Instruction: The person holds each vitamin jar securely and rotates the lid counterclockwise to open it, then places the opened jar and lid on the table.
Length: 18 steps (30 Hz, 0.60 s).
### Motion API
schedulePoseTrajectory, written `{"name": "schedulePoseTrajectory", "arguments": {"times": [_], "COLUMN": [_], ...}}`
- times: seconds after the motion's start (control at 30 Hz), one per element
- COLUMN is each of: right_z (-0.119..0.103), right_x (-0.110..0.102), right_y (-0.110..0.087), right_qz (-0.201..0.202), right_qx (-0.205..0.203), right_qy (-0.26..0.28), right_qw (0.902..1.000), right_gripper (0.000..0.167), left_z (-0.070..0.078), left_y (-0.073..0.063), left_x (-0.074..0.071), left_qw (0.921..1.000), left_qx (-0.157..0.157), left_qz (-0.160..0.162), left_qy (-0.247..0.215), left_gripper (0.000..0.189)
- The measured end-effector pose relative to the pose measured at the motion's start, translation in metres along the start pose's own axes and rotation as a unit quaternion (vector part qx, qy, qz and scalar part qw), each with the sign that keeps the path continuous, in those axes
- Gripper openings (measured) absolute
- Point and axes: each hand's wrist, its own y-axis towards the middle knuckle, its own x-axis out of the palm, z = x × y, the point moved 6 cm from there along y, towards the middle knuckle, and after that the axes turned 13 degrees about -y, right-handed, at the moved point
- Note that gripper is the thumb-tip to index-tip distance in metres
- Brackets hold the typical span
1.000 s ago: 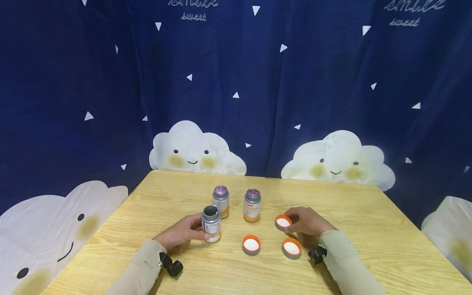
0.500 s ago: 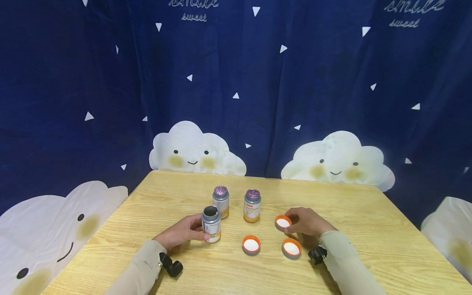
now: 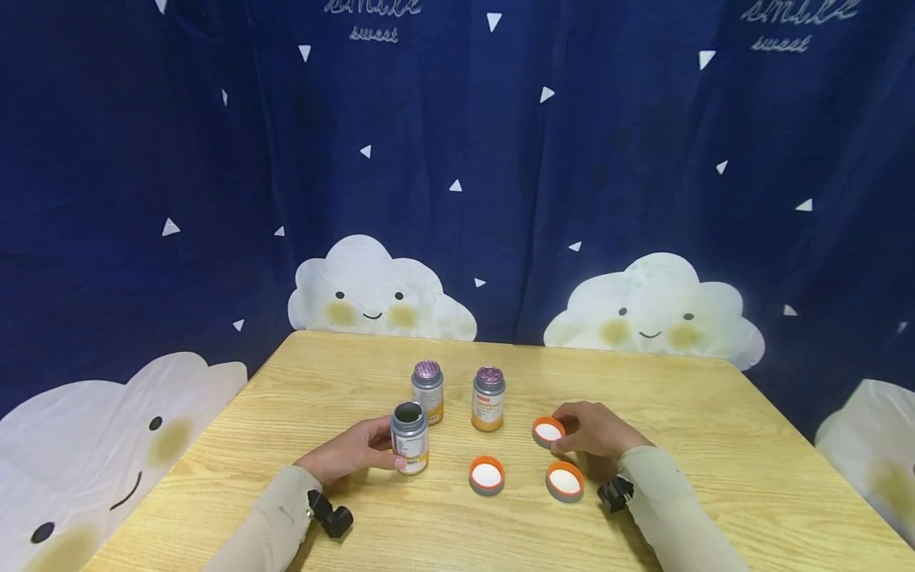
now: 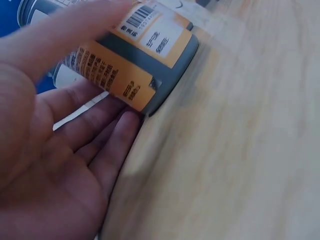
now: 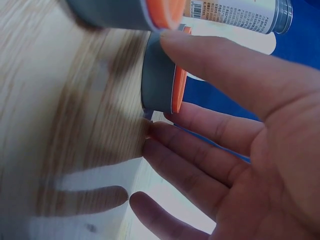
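My left hand (image 3: 355, 453) grips an uncapped grey bottle (image 3: 410, 445) with a white and orange label, thumb on the near side and fingers behind. The bottle's mouth shows dark inside. In the left wrist view, its base (image 4: 170, 80) is at the tabletop and the thumb is blurred. On the right, my right hand (image 3: 593, 429) pinches the edge of a grey cap with an orange rim (image 3: 548, 431), which lies white inside up on the table. The right wrist view has thumb and index finger at either side of this cap (image 5: 161, 72), other fingers loosely extended.
Behind the held bottle stands a similar bottle with a purple foil seal (image 3: 428, 393); another foil-sealed bottle (image 3: 488, 401) is to its right. Two more caps lie inside up: one in the middle (image 3: 487, 475), one nearer the right forearm (image 3: 565, 481). A dark blue curtain (image 3: 500, 199) hangs behind the wooden table (image 3: 443, 532).
My left hand's bottle has shifted very slightly toward me. The right hand and its cap have stayed in place, as have the other bottles and caps.
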Motion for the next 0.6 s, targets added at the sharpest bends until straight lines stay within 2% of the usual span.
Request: {"name": "schedulePoseTrajectory", "arguments": {"times": [0.07,0.2,0.27,0.37,0.43,0.5,0.6], "right_z": [-0.001,-0.002,-0.002,-0.001,0.000,-0.002,-0.005], "right_x": [0.001,0.003,0.004,0.003,0.002,0.001,-0.002], "right_y": [0.001,0.003,0.002,0.000,-0.002,-0.006,-0.011], "right_qz": [0.000,-0.002,-0.004,-0.006,-0.004,0.000,0.020], "right_qx": [0.003,0.011,0.019,0.031,0.036,0.037,0.034], "right_qy": [-0.001,0.000,0.002,0.007,0.011,0.015,0.020], "right_qw": [1.0000,0.9999,0.9998,0.9995,0.9993,0.9992,0.9990], "right_gripper": [0.046,0.049,0.052,0.055,0.060,0.065,0.074], "left_z": [0.002,0.009,0.015,0.028,0.038,0.050,0.068], "left_y": [-0.004,-0.012,-0.014,-0.014,-0.012,-0.010,-0.004], "left_x": [-0.002,-0.012,-0.017,-0.023,-0.027,-0.030,-0.029], "left_qw": [1.0000,0.9994,0.9991,0.9980,0.9957,0.9923,0.9820], "left_qx": [-0.004,-0.006,0.008,0.036,0.055,0.070,0.088], "left_qz": [0.001,0.027,0.037,0.051,0.071,0.102,0.152], "left_qy": [0.002,0.022,0.020,-0.012,-0.019,-0.004,0.069], "left_gripper": [0.061,0.054,0.048,0.044,0.044,0.045,0.044]}}
